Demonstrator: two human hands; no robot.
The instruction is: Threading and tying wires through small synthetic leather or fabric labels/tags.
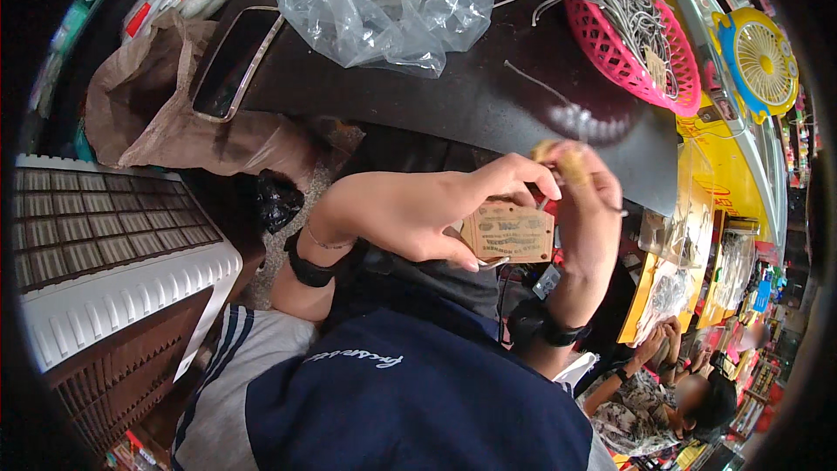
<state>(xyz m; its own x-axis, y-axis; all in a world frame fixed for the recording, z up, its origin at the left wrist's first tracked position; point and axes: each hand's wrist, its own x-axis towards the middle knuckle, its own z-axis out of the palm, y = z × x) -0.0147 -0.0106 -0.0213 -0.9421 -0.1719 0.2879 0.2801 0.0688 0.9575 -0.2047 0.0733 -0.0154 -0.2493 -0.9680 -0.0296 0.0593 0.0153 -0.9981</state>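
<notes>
A brown cardboard tag with dark print and small holes at its corners is in my left hand. The left thumb presses near its lower edge, by a small metal-looking loop, and the fingers curl over the top. My right hand is just right of the tag's upper corner, fingers bent inward and blurred. Something yellowish shows at its fingertips; what they hold is unclear. A short grey piece of cord or wire shows between the two hands, near the tag's corner.
A pink basket of grey cords stands on the dark table. Left of it lie a clear plastic bag with pale tags and a phone. A yellow-blue fan stands far right. Another person works at lower right.
</notes>
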